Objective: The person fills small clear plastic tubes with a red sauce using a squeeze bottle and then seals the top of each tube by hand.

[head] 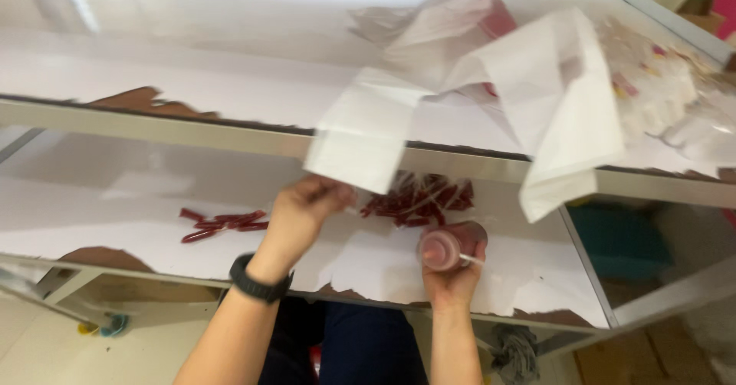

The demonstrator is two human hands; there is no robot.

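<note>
Your right hand [452,274] grips a small pink bottle [443,249] just below the bagged red pieces [418,199], while your left hand [307,209], closed, pinches that bag's near-left edge, both close above the tabletop [92,216].

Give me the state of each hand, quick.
Left hand: closed, pinching a white sheet.
Right hand: closed around a small pinkish round container.
</note>
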